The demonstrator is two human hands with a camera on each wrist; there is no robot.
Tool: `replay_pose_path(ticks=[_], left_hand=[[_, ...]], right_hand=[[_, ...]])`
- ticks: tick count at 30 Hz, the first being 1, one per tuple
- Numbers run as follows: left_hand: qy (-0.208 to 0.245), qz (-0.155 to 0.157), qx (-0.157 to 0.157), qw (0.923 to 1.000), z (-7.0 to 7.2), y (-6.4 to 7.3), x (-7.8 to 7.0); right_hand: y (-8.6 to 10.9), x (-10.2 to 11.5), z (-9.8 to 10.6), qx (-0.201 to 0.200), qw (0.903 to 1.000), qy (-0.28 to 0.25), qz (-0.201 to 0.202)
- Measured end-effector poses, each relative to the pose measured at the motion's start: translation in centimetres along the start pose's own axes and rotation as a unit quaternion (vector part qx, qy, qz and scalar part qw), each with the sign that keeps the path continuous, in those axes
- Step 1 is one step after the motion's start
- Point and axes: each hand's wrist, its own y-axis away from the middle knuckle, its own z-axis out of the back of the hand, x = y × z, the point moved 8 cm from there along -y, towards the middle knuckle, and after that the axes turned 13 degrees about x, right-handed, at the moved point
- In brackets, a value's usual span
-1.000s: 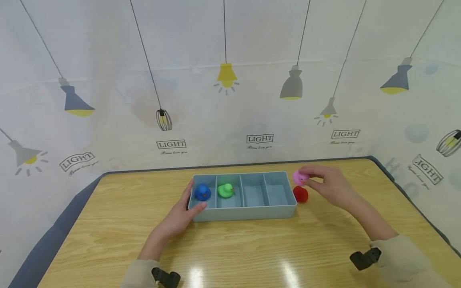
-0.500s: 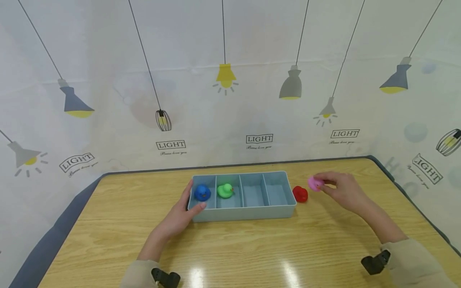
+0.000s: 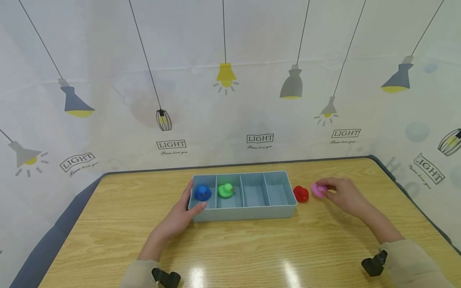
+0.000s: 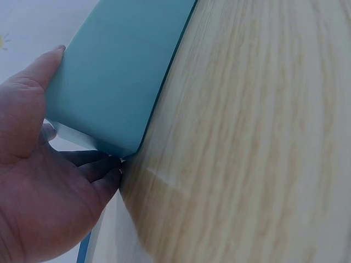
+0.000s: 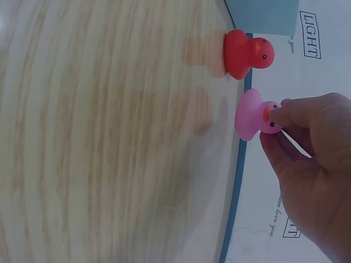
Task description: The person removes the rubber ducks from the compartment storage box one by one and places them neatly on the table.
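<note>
A pale blue divided box stands on the table, and my left hand grips its left end, thumb over the front rim. In the left wrist view the fingers lie against the box's end wall. A blue rubber duck sits in the leftmost compartment, a green rubber duck in the one beside it. My right hand pinches a pink rubber duck by its head, slightly above the table. Between that duck and the box's right end, a red rubber duck rests on the table.
The wooden table has a dark blue edge, with a pale wall cloth printed with lamps rising behind it. The box's two right compartments hold nothing. Black wrist cameras sit at both sleeves.
My right hand has carried the pink duck from above the red duck to the right and lowered it towards the table. The left hand and the box have stayed still.
</note>
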Motion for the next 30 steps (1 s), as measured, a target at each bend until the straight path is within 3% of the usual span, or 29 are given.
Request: replay_pose_path(ticks=[14,30], left_hand=[[0.002,-0.001,-0.001,1.0,0.0,0.0,0.1],[0.005,-0.009,-0.002,0.9999,0.0,-0.2,0.1]], right_hand=[[0.0,-1.2,-0.8,0.007,1.0,0.005,-0.005],[-0.3,0.1,-0.2,0.012,0.9995,-0.009,-0.028]])
